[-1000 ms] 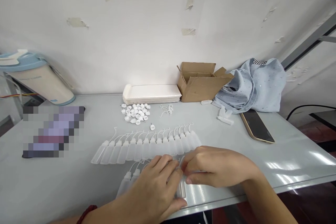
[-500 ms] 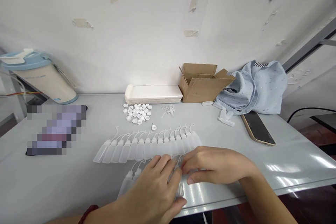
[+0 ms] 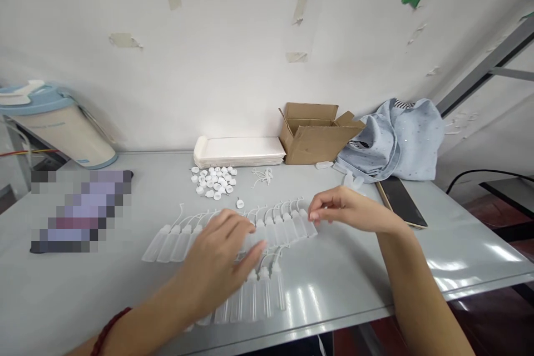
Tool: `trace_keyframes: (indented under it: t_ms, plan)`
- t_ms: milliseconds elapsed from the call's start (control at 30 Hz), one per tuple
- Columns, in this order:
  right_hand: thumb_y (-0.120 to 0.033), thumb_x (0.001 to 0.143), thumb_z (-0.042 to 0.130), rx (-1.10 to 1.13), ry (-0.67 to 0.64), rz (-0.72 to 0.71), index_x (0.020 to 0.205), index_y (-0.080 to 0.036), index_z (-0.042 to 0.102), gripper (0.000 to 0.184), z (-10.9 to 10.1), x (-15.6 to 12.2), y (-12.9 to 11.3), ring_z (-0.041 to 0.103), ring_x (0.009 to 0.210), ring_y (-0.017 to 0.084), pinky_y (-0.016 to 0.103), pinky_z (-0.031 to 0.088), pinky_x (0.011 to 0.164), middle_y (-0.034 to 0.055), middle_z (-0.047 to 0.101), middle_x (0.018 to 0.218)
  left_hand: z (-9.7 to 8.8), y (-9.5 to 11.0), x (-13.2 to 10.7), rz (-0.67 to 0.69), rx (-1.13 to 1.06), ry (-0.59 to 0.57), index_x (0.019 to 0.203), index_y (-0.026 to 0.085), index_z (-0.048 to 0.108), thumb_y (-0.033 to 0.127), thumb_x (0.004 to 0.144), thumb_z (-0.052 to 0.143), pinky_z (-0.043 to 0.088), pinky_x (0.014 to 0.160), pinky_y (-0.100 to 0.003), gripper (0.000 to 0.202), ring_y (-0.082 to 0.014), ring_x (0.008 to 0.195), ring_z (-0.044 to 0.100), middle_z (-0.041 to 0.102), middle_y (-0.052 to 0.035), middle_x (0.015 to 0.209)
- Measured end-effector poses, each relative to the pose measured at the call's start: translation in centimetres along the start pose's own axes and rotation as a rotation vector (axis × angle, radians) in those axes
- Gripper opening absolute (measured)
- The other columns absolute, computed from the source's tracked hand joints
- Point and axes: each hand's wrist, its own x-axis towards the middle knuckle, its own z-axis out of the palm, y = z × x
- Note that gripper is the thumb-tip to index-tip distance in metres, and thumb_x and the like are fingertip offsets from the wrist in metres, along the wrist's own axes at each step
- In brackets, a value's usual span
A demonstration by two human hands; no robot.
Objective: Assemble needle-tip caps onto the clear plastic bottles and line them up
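Small translucent plastic bottles with thin curved white tails at their necks lie in two rows. Over the middle of the back row (image 3: 287, 229) my left hand (image 3: 221, 253) hovers palm down, thumb apart from the fingers, holding nothing. It hides several bottles. My right hand (image 3: 350, 208) has its fingers curled in by the thumb at the right end of that row, by the last bottle (image 3: 309, 225); whether they touch it is unclear. Nearer the table edge lies the front row (image 3: 262, 296), partly covered by my left hand and forearm.
Small white caps (image 3: 214, 181) are heaped behind the back row, with one cap (image 3: 240, 203) apart and thin white strands (image 3: 262, 177) alongside. Farther back are stacked white sleeves (image 3: 240, 150), an open carton (image 3: 319, 142), a blue cloth bag (image 3: 394, 142) and a phone (image 3: 403, 200).
Both hands have left the front row and moved away from the table edge. My left hand is now over the back row, my right hand at its right end. More front-row bottles show.
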Motion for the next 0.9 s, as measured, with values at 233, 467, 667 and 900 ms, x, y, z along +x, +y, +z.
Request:
trace_keyframes:
  t_ms: [233, 467, 667, 900]
  plan:
    - [-0.012, 0.081, 0.051, -0.544, 0.511, 0.392, 0.080, -0.015, 0.065, 0.014, -2.0, 1.1, 4.6, 0.063, 0.081, 0.023, 0.030, 0.042, 0.065, 0.0108, 0.069, 0.084, -1.4, -3.4, 3.6, -0.150, 0.083, -0.108, 0.087, 0.018, 0.059, 0.027, 0.091, 0.038, 0.048, 0.069, -0.035, 0.023, -0.0248, 0.090, 0.055, 0.065, -0.0072, 0.088]
    - [-0.013, 0.075, 0.061, -0.620, 0.499, 0.464, 0.098, -0.016, 0.065, 0.023, -2.7, 0.3, 6.4, 0.063, 0.083, 0.024, 0.029, 0.040, 0.062, 0.0089, 0.069, 0.091, 0.0, -6.1, 9.7, -0.087, 0.128, -0.215, 0.096, 0.014, 0.063, 0.021, 0.085, 0.041, 0.047, 0.081, -0.040, 0.025, -0.0275, 0.096, 0.060, 0.068, -0.0105, 0.097]
    - [-0.019, 0.085, 0.054, -0.710, 0.583, 0.480, 0.115, -0.012, 0.058, 0.031, -3.0, 0.7, 6.9, 0.060, 0.093, 0.026, 0.032, 0.043, 0.073, 0.0155, 0.061, 0.111, 3.1, -7.1, 13.6, 0.005, 0.082, -0.287, 0.111, 0.015, 0.062, 0.013, 0.090, 0.038, 0.045, 0.092, -0.037, 0.032, -0.0249, 0.107, 0.059, 0.066, -0.0101, 0.112]
    - [-0.009, 0.090, 0.036, -0.837, 0.638, 0.428, 0.133, -0.019, 0.046, 0.046, -1.4, 4.0, 8.0, 0.046, 0.113, 0.033, 0.044, 0.040, 0.083, 0.0133, 0.047, 0.136, 5.3, -7.6, 14.8, 0.006, 0.066, -0.326, 0.119, 0.016, 0.054, 0.031, 0.091, 0.056, 0.052, 0.082, -0.042, 0.031, -0.0218, 0.098, 0.060, 0.057, -0.0091, 0.119]
